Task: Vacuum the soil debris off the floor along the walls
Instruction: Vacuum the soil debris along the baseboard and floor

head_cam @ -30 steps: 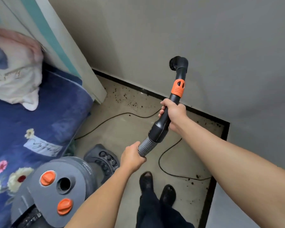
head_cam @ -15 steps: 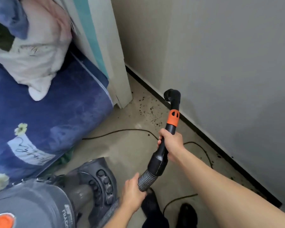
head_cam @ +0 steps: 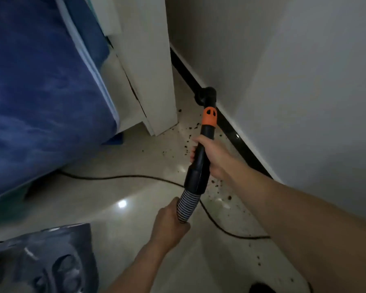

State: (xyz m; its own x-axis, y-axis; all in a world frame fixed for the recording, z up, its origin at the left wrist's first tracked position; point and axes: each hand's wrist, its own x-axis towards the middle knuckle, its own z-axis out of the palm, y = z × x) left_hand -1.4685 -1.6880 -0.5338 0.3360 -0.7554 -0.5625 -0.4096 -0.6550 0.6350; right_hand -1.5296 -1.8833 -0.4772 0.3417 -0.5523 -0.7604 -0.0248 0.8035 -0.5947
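Observation:
My right hand point(head_cam: 215, 158) grips the black vacuum wand point(head_cam: 201, 163) just below its orange collar point(head_cam: 209, 116). The round brush nozzle point(head_cam: 206, 96) at the wand's tip is down by the black skirting point(head_cam: 241, 144) where the floor meets the wall. My left hand point(head_cam: 171, 227) holds the ribbed grey hose point(head_cam: 186, 205) below the wand. Dark soil crumbs point(head_cam: 186, 142) lie scattered on the pale tiles around the wand and along the skirting towards me.
A white bed post point(head_cam: 154, 81) and a blue mattress cover point(head_cam: 40, 92) stand close on the left. The grey vacuum body point(head_cam: 42, 261) sits at the lower left. A black power cord point(head_cam: 135, 177) runs across the floor under the hose. My shoe point(head_cam: 262, 288) shows at the bottom.
The view has dropped closer to the floor. The nozzle has come down from mid-air to the foot of the wall by the bed post. Both hands keep their holds.

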